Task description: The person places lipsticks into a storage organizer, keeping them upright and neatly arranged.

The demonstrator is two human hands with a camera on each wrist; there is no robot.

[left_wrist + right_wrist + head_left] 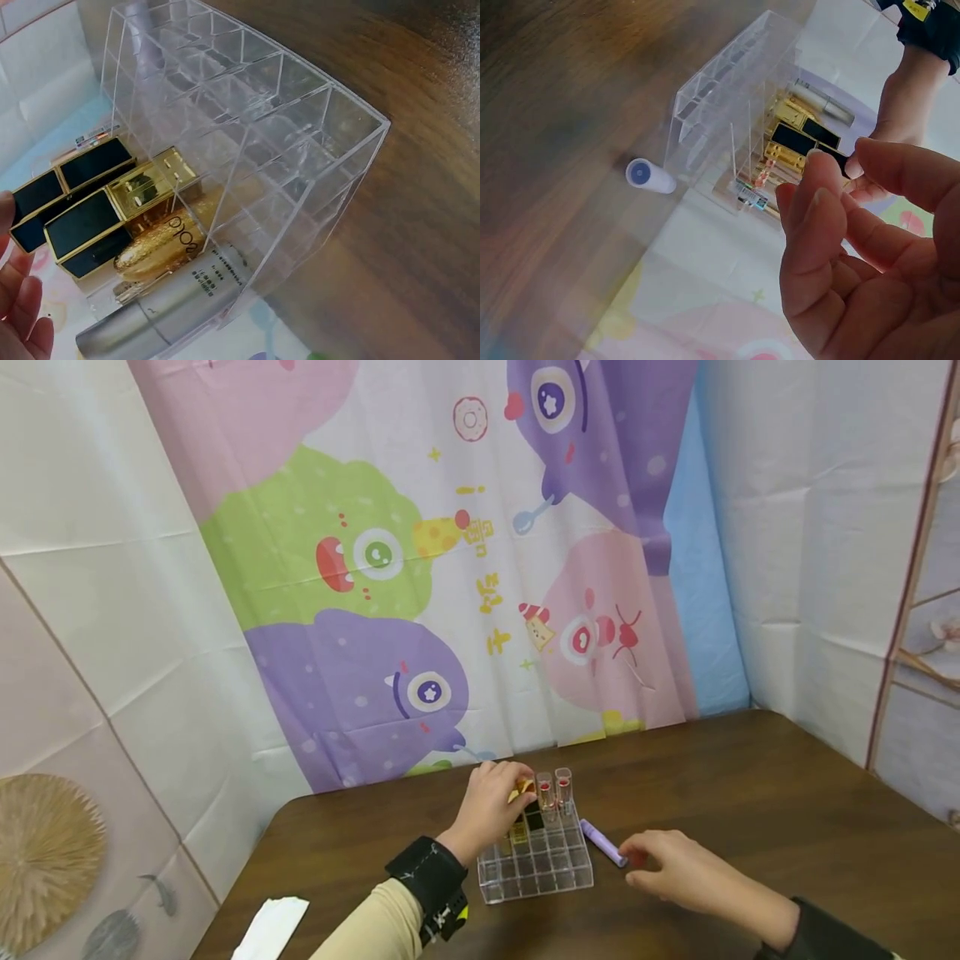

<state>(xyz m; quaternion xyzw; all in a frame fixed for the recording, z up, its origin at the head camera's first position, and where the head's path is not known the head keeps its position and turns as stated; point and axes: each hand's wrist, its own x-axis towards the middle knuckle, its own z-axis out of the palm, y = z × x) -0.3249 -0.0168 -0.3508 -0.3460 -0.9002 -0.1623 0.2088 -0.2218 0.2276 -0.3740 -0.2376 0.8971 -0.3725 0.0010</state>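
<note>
A clear acrylic lipstick organizer point(536, 887) with many square compartments sits on the table. My left hand point(491, 802) is at its back rows, fingertips gripping the top of a black-and-gold lipstick point(36, 193). Beside that one, a second black-and-gold lipstick point(84, 221), a textured gold tube point(161, 240) and a silver tube point(150, 319) stand in neighbouring slots. Two clear-capped lipsticks point(545, 792) with red inside fill the back right. A lilac tube point(603, 843) lies on the table to the organizer's right. Near its front end hovers my right hand point(678, 867), fingers loosely bent, holding nothing.
The brown wooden table point(697, 777) extends to both sides of the organizer. A folded white paper point(272, 927) lies at the front left. Behind the table hangs a curtain point(495, 693) printed with cartoon monsters.
</note>
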